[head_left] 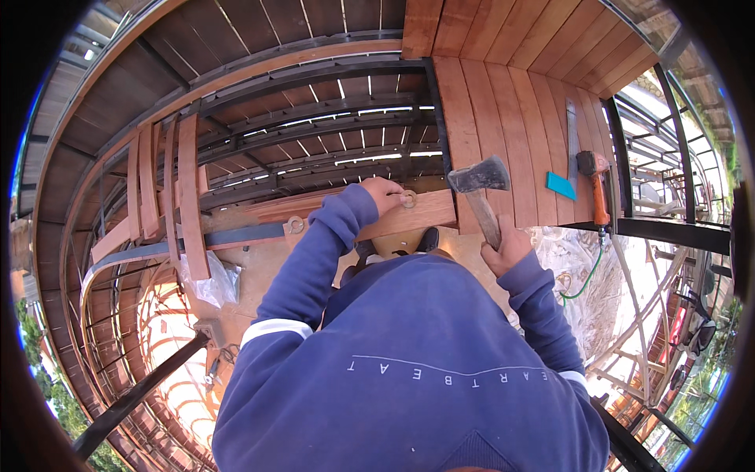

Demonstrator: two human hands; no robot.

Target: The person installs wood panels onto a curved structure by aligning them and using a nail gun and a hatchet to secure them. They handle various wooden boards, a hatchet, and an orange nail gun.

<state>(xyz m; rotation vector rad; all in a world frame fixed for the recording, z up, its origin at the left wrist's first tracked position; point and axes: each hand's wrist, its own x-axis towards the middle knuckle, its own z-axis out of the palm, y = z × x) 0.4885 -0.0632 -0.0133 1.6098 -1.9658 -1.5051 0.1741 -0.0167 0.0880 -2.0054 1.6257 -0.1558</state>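
Note:
My right hand (505, 250) grips the wooden handle of a hatchet (480, 176), its dark head raised at the right end of a reddish board (429, 211). On that board, my left hand (382, 197) has curled fingers pinching at a small tan ring-shaped piece (408, 200); its exact shape and material are unclear. A similar small piece (296, 226) sits farther left, by a dark curved metal rail (254, 234).
Wood planking (522, 141) on the right holds an orange-and-black power tool (599, 193) with a green hose, a teal rectangle (560, 182) and a metal straightedge (572, 126). Loose strips (190, 197) cross the frame at left, above a plastic bag (212, 285). Dark metal beams surround me.

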